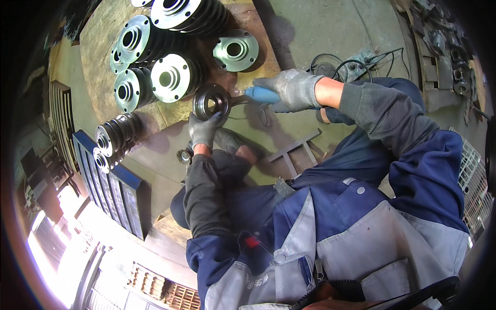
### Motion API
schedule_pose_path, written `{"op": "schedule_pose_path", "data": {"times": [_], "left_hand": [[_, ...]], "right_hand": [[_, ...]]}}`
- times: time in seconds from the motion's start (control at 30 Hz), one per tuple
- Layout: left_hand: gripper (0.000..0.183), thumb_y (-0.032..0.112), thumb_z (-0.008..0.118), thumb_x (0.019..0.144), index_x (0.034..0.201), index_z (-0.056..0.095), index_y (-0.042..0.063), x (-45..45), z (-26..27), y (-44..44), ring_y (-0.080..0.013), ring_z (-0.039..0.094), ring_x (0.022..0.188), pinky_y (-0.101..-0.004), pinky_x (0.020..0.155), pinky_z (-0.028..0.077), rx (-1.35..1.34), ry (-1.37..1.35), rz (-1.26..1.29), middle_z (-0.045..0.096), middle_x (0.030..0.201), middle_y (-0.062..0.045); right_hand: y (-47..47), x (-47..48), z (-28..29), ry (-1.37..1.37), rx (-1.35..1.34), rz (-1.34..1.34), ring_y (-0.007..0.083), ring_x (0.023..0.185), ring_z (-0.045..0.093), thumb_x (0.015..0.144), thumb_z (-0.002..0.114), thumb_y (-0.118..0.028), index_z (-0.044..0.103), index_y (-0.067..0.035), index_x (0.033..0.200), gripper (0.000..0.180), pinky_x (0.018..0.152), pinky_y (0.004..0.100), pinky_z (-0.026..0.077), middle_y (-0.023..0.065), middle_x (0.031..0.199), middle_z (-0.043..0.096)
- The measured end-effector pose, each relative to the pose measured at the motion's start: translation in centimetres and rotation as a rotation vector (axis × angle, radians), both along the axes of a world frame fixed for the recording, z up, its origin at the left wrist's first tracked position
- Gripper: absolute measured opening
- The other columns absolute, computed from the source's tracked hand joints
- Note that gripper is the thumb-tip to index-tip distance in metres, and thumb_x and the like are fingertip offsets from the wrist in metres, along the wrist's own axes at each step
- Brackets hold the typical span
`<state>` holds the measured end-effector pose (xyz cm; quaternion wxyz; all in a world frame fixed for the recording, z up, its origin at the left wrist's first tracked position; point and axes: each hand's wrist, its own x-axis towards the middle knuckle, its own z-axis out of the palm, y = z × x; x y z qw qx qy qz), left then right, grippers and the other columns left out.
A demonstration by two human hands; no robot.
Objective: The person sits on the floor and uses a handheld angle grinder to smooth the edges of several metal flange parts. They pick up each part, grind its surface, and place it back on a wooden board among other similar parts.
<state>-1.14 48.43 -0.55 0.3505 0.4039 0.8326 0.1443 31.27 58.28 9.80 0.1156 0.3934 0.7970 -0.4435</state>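
My left hand (pixel 203 130), in a grey work glove, grips the lower edge of a dark steel flanged ring (pixel 198 104), tilted at the edge of a worn wooden board (pixel 248 15). In my gloved right hand (pixel 296 91) is a blue handheld die grinder (pixel 260 95), its thin tip pointing left towards the ring. A narrow gap seems to lie between tip and ring. Just beyond, a single bright flange (pixel 248 52) with bolt holes lies flat. Stacked flanges (pixel 181 75) rest on their sides to the left of it.
A power strip (pixel 354 66) with looped black cables lies on the floor at upper right. Between my legs is a steel bar frame (pixel 288 153). Smaller flanged parts (pixel 112 135) sit at the left, near a blue ribbed metal panel (pixel 112 190). A wire-mesh basket (pixel 474 174) stands at right.
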Motion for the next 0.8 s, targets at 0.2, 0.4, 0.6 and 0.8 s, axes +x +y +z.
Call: {"op": "schedule_pose_path", "data": {"times": [0.2,0.4,0.6,0.8], "left_hand": [[0.071,0.028,0.096,0.066,0.124,0.065,0.001,1.5,1.4,0.7,-0.0218,0.075,0.096,-0.0325,0.087,0.057,0.162,-0.215,-0.008,0.077,0.104,-0.012],[0.063,0.051,0.083,0.075,0.112,0.065,0.002,1.6,1.5,2.3,-0.0333,0.075,0.094,-0.0411,0.083,0.057,-0.05,0.035,-0.137,0.076,0.1,-0.019],[0.077,0.046,0.083,0.07,0.13,0.061,0.003,1.2,-0.1,4.2,-0.0337,0.074,0.103,-0.0395,0.09,0.057,-0.126,-0.013,-0.247,0.075,0.111,-0.018],[0.075,0.017,0.09,0.066,0.133,0.059,0.003,1.5,-0.4,2.2,-0.0208,0.074,0.1,-0.0331,0.085,0.06,0.105,-0.608,0.048,0.073,0.117,-0.012]], "right_hand": [[0.0,-0.8,0.4,-0.056,-0.025,0.074,0.0433,0.103,0.07,0.087,0.063,-0.034,0.05,-0.014,0.146,0.063,0.091,0.052,0.054,0.0235,0.114,0.071],[0.0,-1.3,-0.2,-0.076,-0.074,0.043,0.0436,0.109,0.068,0.082,0.073,-0.035,0.044,-0.017,0.154,0.079,0.095,0.0513,0.053,0.0248,0.119,0.07],[-0.1,-1.4,-0.5,-0.141,-0.096,0.061,0.0437,0.11,0.067,0.082,0.072,-0.035,0.044,-0.016,0.153,0.08,0.095,0.051,0.053,0.025,0.12,0.069],[0.1,-1.2,-0.2,-0.114,-0.1,0.04,0.0428,0.111,0.067,0.081,0.073,-0.036,0.042,-0.016,0.155,0.083,0.095,0.0509,0.053,0.0243,0.119,0.069]]}}
